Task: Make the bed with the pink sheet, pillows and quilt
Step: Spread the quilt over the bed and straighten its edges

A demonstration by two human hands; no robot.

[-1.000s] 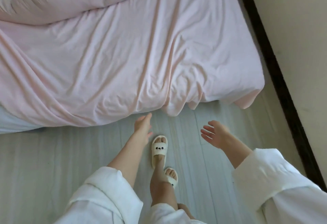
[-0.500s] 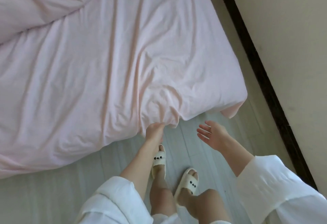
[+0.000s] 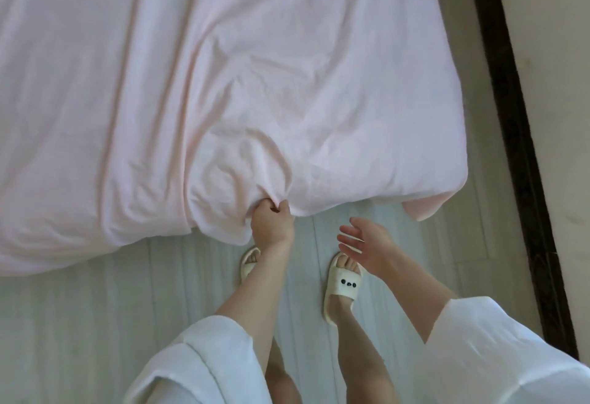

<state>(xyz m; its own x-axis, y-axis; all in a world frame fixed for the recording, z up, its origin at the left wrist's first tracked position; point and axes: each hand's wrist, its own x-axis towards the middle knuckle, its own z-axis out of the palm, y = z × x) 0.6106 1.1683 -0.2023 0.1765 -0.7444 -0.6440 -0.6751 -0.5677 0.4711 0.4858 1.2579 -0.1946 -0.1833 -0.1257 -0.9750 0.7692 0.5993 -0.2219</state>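
The pink sheet (image 3: pixel 255 77) covers the bed and fills the upper part of the view, wrinkled, with its edge hanging over the near side of the mattress. My left hand (image 3: pixel 270 223) grips a bunched fold of that hanging edge near the middle. To its right, my right hand (image 3: pixel 367 245) hovers above the floor with fingers spread and relaxed, holding nothing and clear of the sheet. The bed's near right corner (image 3: pixel 427 205) shows the sheet draped loosely. No pillows or quilt are in view.
Pale grey plank floor (image 3: pixel 95 323) lies in front of the bed. My feet in white slippers (image 3: pixel 343 288) stand close to the bed edge. A dark baseboard (image 3: pixel 517 148) and a beige wall run along the right, leaving a narrow strip beside the bed.
My left hand reached to the sheet's hanging edge and closed on it, bunching the cloth. I stepped closer to the bed's right corner; the quilt at top left left the view.
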